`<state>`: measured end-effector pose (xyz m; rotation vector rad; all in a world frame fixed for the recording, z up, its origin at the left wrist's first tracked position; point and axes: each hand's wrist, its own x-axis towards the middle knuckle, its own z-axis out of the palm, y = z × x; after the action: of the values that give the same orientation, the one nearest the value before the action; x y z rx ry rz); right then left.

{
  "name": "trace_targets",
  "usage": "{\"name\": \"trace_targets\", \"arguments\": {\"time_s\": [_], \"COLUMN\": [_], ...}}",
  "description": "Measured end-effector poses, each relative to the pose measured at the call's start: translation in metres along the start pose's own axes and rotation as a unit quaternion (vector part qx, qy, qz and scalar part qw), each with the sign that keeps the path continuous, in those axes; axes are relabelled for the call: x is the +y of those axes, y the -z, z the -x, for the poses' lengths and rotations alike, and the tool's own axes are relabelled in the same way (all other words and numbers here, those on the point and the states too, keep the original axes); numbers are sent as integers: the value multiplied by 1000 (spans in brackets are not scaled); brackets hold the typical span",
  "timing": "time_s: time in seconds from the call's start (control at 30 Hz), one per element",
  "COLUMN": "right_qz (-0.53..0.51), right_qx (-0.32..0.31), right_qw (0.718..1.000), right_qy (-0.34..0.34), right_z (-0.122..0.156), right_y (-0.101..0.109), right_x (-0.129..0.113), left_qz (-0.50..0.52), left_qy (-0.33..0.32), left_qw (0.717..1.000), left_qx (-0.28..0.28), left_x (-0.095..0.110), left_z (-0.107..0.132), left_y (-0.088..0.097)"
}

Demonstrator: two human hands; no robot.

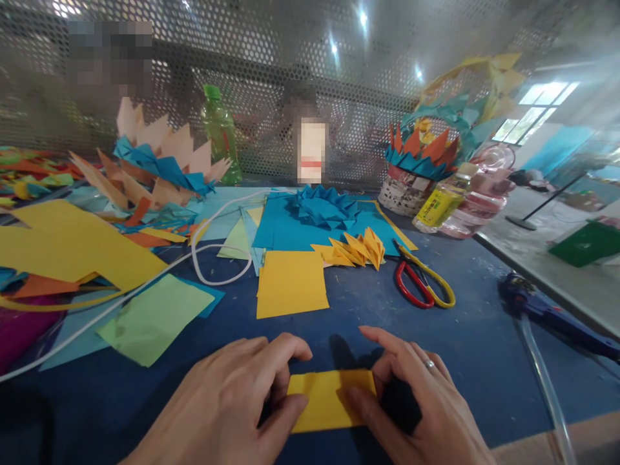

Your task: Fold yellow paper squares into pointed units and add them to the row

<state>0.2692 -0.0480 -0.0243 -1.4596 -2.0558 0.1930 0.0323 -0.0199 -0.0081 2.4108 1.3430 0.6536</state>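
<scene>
A folded strip of yellow paper [324, 402] stands between my hands at the front of the blue table. My left hand [242, 394] grips its left end, with the thumb on the near face and curled fingers behind. At the right end, my right hand [416, 394] pinches the paper with its thumb in front; its index finger is raised and a ring shows on one finger. Just beyond lies a stack of square yellow paper [292, 284]. Folded yellow pieces [358, 248] joined in a row rest behind it, beside scissors [423, 278] with red and yellow handles.
A blue folded-paper ring [327, 205] sits on blue sheets [276, 226]. Coloured paper [155, 320] and a white cable [223, 282] spread on the left. Bottles [445, 200] stand back right, near a blue glue gun [557, 310] with a glue stick [545, 387]. A perforated screen [261, 64] rises behind.
</scene>
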Motion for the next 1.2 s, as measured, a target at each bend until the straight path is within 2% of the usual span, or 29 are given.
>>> {"name": "trace_targets", "arguments": {"time_s": [0.23, 0.4, 0.5, 0.6, 0.73, 0.93, 1.03, 1.2], "right_qz": [0, -2, 0, 6, 22, 32, 36, 20], "right_qx": [-4, 6, -6, -13, -14, 18, 31, 26], "right_qw": [1000, 999, 1000, 1000, 1000, 999, 999, 999], "right_qy": [-1, -36, -9, 6, -13, -15, -14, -4], "right_z": [1, 3, 2, 1, 1, 3, 3, 4], "right_y": [-2, -3, -1, 0, -1, -4, -3, -7], "right_x": [-3, -6, -3, 0, 2, 2, -1, -14], "left_qz": [-12, -29, -47, -69, -117, -94, -104, -113], "left_qy": [-2, -18, -32, -61, -129, -234, -260, -253], "left_qw": [1000, 999, 998, 995, 981, 961, 953, 957], "left_qx": [-5, 0, 7, 24, 84, 116, 117, 87], "left_x": [0, -1, -4, -4, 2, 10, 10, 10], "left_z": [0, 2, 4, 4, 1, 6, 9, 10], "left_y": [1, -1, -3, -1, 1, -26, -33, -33]}}
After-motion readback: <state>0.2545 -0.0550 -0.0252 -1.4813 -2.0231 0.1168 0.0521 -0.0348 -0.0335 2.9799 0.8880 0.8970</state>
